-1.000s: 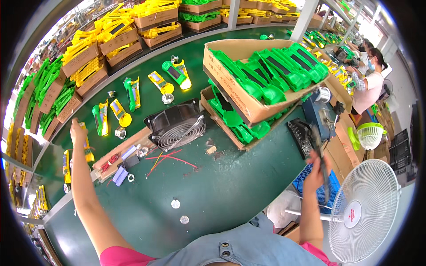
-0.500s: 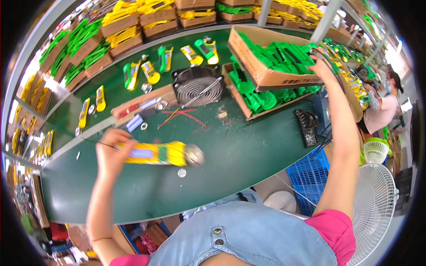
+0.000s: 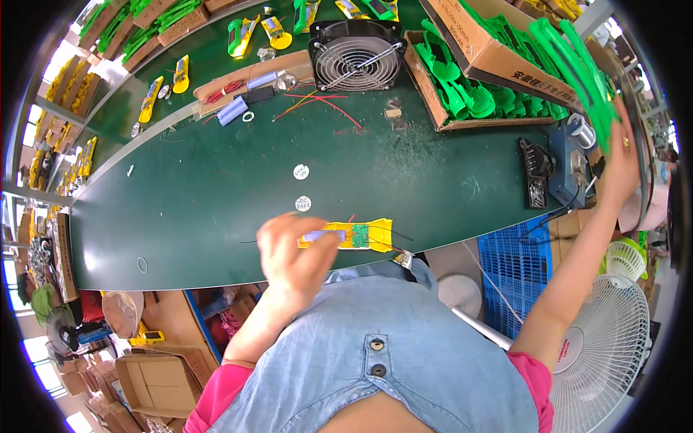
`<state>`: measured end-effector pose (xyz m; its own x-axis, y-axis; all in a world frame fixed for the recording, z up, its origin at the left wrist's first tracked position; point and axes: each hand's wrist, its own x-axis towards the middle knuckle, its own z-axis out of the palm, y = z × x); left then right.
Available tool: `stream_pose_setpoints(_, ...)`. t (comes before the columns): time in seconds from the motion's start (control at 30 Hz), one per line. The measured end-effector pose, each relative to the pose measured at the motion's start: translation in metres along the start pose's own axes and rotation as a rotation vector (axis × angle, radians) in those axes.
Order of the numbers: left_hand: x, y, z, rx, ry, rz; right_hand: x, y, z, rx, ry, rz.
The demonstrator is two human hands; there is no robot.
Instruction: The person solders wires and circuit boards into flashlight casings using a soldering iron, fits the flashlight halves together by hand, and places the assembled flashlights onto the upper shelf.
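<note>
My left hand [image 3: 296, 256] is closed at the left end of a yellow plastic casing [image 3: 382, 235] near the table's front edge. Inside the casing lie a purple battery cell [image 3: 325, 236] and a small green circuit board [image 3: 360, 235]. Thin wires stick out, and a clear-and-silver lamp piece [image 3: 404, 259] hangs at its right end. My right hand [image 3: 624, 162], raised at the far right, grips the lower end of a long green plastic casing [image 3: 588, 76]. Beside it, a cardboard box [image 3: 498, 58] of green casings sits tilted on a lower box [image 3: 433, 94] of similar ones.
A black fan with a wire grille [image 3: 359, 63] stands at the back. Two round white stickers [image 3: 301, 172] lie mid-table. A black device [image 3: 535, 173] and a grey-blue unit [image 3: 568, 173] sit at right. A white floor fan [image 3: 599, 346] and blue crate [image 3: 512, 274] stand below.
My left hand has brought the yellow casing toward the front edge. My right hand has moved from the upper box to the right, with a green casing in it. The view has shifted.
</note>
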<state>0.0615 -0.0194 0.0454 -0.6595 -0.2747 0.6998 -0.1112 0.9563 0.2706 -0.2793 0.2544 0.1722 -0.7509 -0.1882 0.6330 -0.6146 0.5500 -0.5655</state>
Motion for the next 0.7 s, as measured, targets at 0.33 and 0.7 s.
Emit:
stream_pose_setpoints(0.33, 0.0, 0.015, 0.081, -0.221, -0.666, 0.199, -0.226, -0.018, 0.104, 0.37, -0.323, 0.002)
stream_pose_setpoints(0.7, -0.006, -0.011, 0.067, -1.284, 0.028, -0.928, -0.224, -0.005, 0.134, 0.359, -0.432, -0.325)
